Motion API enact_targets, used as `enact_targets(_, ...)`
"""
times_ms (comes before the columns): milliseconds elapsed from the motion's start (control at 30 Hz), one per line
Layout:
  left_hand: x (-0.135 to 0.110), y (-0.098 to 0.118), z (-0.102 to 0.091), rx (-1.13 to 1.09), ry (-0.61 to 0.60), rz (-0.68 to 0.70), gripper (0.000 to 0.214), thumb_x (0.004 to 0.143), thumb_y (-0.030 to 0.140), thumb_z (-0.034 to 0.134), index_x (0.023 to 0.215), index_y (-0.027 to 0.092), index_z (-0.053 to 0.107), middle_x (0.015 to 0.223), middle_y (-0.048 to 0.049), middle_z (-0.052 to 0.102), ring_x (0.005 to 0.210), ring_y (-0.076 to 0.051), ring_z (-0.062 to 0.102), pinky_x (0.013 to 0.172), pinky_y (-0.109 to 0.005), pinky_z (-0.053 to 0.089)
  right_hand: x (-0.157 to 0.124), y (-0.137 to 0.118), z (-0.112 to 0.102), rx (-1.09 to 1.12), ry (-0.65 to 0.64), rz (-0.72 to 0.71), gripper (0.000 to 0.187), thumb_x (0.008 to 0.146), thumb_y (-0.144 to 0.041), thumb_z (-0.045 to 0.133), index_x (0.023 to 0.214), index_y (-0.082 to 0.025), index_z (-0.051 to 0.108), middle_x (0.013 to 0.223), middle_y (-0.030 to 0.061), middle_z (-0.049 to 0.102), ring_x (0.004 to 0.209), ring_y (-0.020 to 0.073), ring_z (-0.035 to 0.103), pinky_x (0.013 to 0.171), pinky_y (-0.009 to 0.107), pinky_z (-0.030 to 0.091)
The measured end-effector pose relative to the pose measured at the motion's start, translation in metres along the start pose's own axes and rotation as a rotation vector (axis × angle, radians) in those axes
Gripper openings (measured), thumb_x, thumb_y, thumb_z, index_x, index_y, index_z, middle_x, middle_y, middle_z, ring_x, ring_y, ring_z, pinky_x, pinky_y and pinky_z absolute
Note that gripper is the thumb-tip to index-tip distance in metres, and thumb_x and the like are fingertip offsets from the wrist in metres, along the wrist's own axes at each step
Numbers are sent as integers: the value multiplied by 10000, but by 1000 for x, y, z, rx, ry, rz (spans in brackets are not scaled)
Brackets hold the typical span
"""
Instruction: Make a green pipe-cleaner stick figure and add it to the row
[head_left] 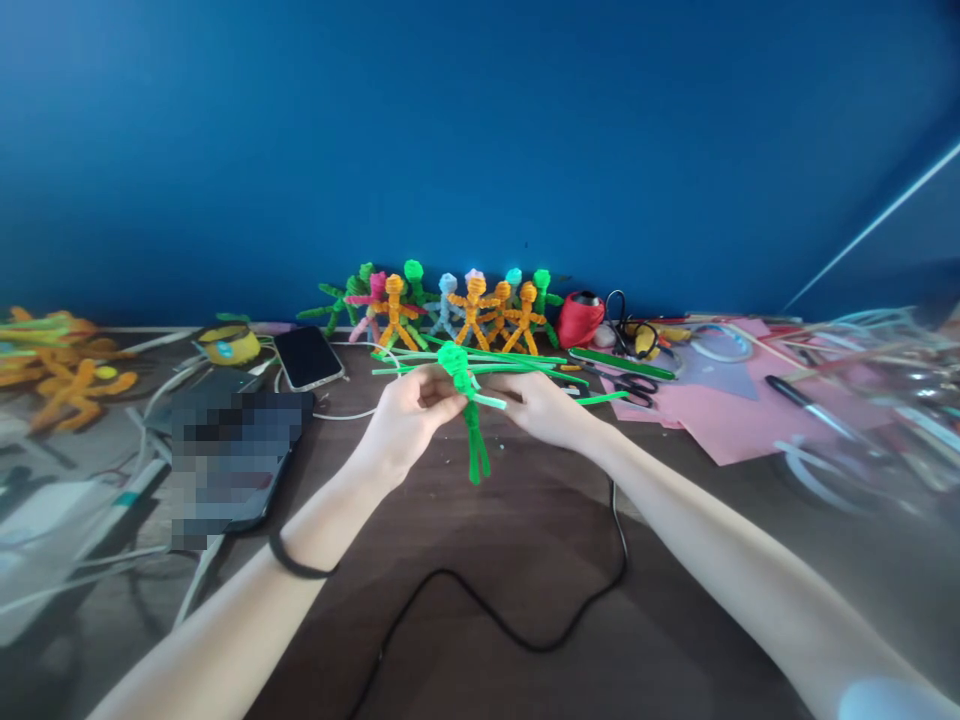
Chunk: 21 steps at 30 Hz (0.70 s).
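Observation:
A bright green pipe-cleaner figure point(454, 362) is held up over the middle of the table, its head a wound knob and two legs hanging down. The thumb and fingers of my left hand point(412, 405) pinch it at the body from the left. My right hand point(540, 402) is closed on its other side, with the fingertips partly hidden behind the figure. A pale green pipe-cleaner end point(490, 402) sticks out toward the right hand. Just behind both hands lie several loose green pipe cleaners point(525, 358).
Several coloured pipe-cleaner figures point(474, 312) stand along the blue wall. Black scissors point(636, 386) and pink paper point(731, 425) lie right; a phone point(309, 357), a dark device point(262, 450) and orange pipe-cleaner pieces point(82, 385) lie left. A black cable point(495, 622) crosses the front.

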<state>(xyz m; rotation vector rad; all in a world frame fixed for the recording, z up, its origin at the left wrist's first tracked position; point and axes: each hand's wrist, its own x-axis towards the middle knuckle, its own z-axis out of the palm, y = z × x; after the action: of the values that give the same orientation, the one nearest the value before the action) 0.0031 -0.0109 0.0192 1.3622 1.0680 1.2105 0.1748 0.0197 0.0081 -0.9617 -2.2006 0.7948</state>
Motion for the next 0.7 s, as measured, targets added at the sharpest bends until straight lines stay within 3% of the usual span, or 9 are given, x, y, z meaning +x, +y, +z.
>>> enact_targets(100, 1, 0, -1, 4, 73, 34, 189, 613, 185, 684, 777, 141, 602, 657, 13, 596, 679, -133, 562, 702, -280, 446, 0, -3, 9, 65, 24, 13, 191, 828, -229, 458, 796, -145, 626, 787, 30, 630, 730, 135, 549, 663, 239, 395)
enact_targets(200, 2, -1, -2, 4, 122, 48, 195, 605, 194, 686, 761, 143, 582, 665, 15, 585, 680, -129, 554, 702, -277, 439, -1, -7, 13, 175, -46, 163, 264, 838, -304, 437, 664, -143, 553, 511, -29, 499, 489, 87, 446, 513, 215, 341)
enact_targets(300, 3, -3, -4, -1, 116, 43, 205, 601, 202, 686, 757, 147, 564, 684, 15, 582, 693, -128, 556, 709, -274, 438, -3, -11, 13, 324, -115, 235, 310, 847, -345, 424, 635, -144, 525, 372, -73, 366, 371, 57, 323, 450, 209, 289)
enact_targets(500, 4, -5, -4, 35, 76, 75, 176, 632, 213, 656, 754, 155, 542, 713, 12, 564, 713, -130, 554, 718, -275, 442, -5, -16, 13, 493, -169, 345, 364, 831, -440, 450, 654, -133, 536, 347, -80, 346, 334, 42, 271, 406, 207, 229)
enact_targets(700, 3, -8, -2, 152, 132, 161, 133, 669, 192, 603, 737, 179, 490, 675, 27, 537, 675, -126, 547, 654, -256, 436, -7, -24, 15, 497, -209, 335, 401, 867, -443, 388, 764, -123, 607, 429, -73, 311, 392, 43, 266, 429, 211, 214)
